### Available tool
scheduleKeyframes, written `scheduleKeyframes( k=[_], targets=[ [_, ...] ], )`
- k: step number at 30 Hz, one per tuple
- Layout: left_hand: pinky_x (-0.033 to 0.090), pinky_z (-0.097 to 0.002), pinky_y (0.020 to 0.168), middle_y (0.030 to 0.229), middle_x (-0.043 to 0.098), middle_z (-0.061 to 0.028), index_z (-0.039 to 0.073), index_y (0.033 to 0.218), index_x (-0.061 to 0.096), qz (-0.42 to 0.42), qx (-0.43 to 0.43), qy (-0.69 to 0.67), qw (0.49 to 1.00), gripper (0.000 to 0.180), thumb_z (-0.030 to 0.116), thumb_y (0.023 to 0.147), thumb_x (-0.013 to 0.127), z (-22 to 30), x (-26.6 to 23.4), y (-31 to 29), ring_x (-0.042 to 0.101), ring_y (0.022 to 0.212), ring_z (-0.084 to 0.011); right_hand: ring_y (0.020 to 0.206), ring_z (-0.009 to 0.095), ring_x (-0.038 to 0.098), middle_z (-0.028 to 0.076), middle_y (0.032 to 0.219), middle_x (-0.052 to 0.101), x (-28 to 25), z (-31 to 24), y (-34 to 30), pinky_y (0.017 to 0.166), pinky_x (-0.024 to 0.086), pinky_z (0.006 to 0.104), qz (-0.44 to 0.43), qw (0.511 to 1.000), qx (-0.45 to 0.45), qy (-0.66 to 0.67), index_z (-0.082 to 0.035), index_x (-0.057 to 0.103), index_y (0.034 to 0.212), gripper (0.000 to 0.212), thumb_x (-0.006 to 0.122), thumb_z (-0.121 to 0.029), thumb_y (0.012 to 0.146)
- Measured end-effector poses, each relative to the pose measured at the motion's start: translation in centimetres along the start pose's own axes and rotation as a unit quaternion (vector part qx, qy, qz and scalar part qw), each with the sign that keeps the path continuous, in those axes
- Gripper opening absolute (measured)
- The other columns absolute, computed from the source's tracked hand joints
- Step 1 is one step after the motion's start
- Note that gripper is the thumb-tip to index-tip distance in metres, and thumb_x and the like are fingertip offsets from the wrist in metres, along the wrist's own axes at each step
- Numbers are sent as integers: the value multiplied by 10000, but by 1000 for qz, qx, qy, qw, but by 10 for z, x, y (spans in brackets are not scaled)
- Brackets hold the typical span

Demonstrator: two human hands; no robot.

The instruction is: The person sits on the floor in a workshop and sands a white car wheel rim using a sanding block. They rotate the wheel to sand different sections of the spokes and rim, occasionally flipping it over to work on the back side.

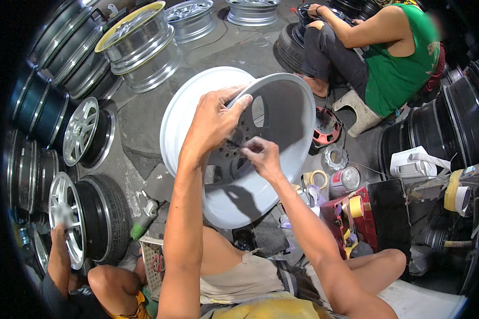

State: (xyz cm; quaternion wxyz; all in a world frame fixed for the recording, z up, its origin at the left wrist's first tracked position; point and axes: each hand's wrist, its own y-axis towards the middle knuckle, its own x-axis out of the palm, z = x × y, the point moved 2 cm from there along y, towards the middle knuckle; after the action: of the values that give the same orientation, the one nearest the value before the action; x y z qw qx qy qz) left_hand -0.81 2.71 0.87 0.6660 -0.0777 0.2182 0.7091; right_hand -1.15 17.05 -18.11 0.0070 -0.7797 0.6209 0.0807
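A grey car wheel rim (292, 114) stands tilted in front of me, with its hollow barrel side toward me. My left hand (218, 117) grips the rim's upper edge, thumb over the lip and fingers behind it. Inside the barrel, my right hand (263, 158) is closed in a pinch close to the hub and its ring of bolt holes (230, 149). Whatever those fingertips hold, if anything, is too small to make out. A shadow of the arm falls on the barrel's lower inner wall.
At right are a red box (338, 215) with a tape roll (356, 207), a metal can (345, 181) and stacked dark rims (436, 127). A green-tipped power tool (143, 219) lies left. Co-workers sit at upper right on a stool (359, 111) and lower left beside a tyred wheel (114, 220).
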Motion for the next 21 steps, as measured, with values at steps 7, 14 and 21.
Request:
scheduleKeyframes(
  k=[7, 14, 21],
  targets=[
    [487, -328, 921, 1118, 737, -155, -25, 1212, 687, -6, 44, -1, 999, 345, 194, 947, 658, 10, 10, 4, 642, 998, -172, 775, 257, 740, 188, 853, 738, -6, 5, 25, 678, 543, 345, 51, 994, -59, -81, -8, 743, 980, 202, 668, -61, 800],
    [486, -334, 940, 1134, 732, -157, -30, 1213, 683, -4, 58, 7, 998, 345, 187, 947, 653, 13, 18, 4, 650, 1021, -193, 761, 410, 683, 168, 811, 714, 29, 6, 49, 670, 543, 442, 83, 921, -278, -262, -35, 732, 939, 181, 664, -13, 772],
    [482, -343, 957, 1151, 725, -175, -38, 1208, 682, -9, 29, -11, 999, 350, 191, 945, 655, 3, 9, 3, 656, 1049, -215, 832, 403, 674, 203, 869, 698, 19, -3, 35, 707, 529, 487, 7, 945, -236, -228, -20, 695, 872, 107, 674, -56, 774]
  ],
)
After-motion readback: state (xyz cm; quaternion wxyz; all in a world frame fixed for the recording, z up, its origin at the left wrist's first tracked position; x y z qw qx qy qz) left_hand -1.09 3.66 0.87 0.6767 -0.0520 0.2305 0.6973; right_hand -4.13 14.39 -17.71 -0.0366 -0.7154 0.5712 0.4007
